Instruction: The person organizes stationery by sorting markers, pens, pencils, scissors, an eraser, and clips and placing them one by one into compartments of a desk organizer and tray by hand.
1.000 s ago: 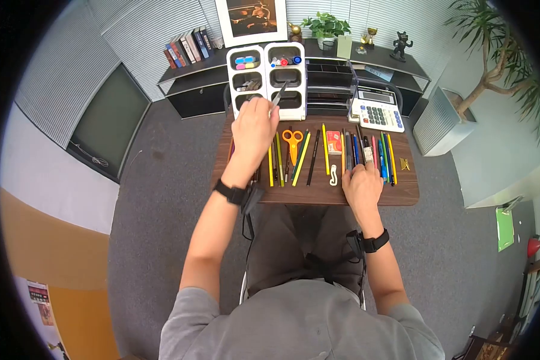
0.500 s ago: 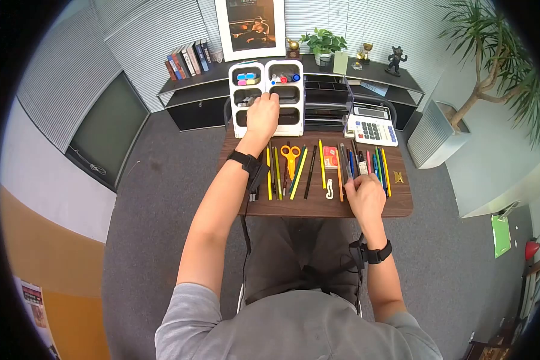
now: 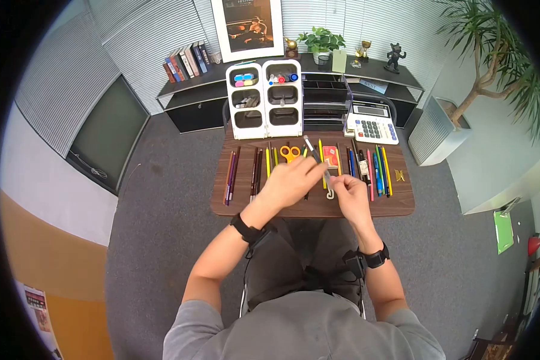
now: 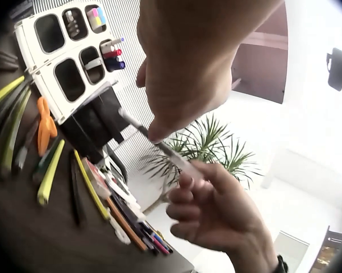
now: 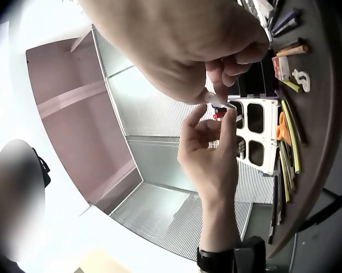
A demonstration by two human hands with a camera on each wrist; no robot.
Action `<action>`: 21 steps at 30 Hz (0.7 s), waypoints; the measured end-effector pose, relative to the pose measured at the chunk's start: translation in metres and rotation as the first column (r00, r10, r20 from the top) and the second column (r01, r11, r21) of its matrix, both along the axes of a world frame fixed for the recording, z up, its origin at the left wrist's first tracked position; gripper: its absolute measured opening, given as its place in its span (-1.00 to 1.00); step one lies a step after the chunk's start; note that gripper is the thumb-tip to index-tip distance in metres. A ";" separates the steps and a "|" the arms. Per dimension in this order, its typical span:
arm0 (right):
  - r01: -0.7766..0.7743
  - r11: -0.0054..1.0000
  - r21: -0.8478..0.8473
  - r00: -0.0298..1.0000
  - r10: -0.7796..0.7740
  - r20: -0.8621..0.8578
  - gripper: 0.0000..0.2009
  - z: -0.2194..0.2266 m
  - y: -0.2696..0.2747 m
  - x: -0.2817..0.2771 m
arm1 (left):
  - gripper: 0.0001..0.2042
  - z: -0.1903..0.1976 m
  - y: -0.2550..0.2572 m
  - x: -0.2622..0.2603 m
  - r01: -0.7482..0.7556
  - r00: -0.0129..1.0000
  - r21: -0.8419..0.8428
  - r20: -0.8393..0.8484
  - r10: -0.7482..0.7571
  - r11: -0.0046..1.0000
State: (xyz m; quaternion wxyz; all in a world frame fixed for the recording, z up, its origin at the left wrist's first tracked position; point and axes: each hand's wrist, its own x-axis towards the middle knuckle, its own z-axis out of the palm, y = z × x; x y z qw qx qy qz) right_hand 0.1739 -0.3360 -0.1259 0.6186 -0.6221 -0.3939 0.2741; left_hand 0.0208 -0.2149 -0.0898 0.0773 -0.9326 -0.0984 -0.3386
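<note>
Over the middle of the table both hands meet on one slim pen (image 3: 311, 147), grey with a dark section and a translucent lower end. My left hand (image 3: 289, 185) pinches it along its shaft, and its upper end points toward the organizer. The lower end is pinched by my right hand (image 3: 352, 197), just above the table; the left wrist view shows thumb and fingers around it. Beneath the hands lie orange scissors (image 3: 290, 153), a red and white box (image 3: 330, 156) and a small white curved piece (image 3: 330, 195), partly covered.
A white organizer (image 3: 284, 130) stands at the table's back, with markers, highlighters and grey items in its upper compartments. Beside it are black trays (image 3: 324, 96) and a calculator (image 3: 373, 128). Several pencils and pens line the brown table (image 3: 402, 201); a gold butterfly clip (image 3: 399, 175) lies right.
My left hand left a grey pen in the organizer's middle right compartment and came back toward the right hand. The right hand lifted another pen from the row and moved slightly left.
</note>
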 end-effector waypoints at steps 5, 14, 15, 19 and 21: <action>-0.120 0.990 0.077 0.993 0.121 0.003 -0.77 -0.002 0.003 -0.010 | -0.72 -0.007 -0.002 -0.006 0.035 0.998 0.070 0.056 -0.039 0.997; 0.182 0.950 0.254 0.766 -0.299 0.569 -0.87 -0.008 -0.022 0.041 | -0.86 0.026 0.058 -0.023 -0.231 0.893 -0.203 0.343 0.290 0.952; 0.211 0.936 0.282 0.688 -0.347 0.638 -0.87 -0.011 -0.023 0.050 | -0.85 0.029 0.068 -0.021 -0.251 0.888 -0.210 0.339 0.312 0.945; 0.338 0.919 0.203 0.488 -0.356 0.797 -0.83 -0.022 -0.030 0.067 | -0.84 0.027 0.106 -0.005 -0.257 0.886 -0.217 0.337 0.319 0.942; 0.356 0.924 0.140 0.494 -0.313 0.811 -0.79 -0.030 -0.031 0.070 | -0.85 0.026 0.117 0.004 -0.265 0.892 -0.226 0.313 0.327 0.937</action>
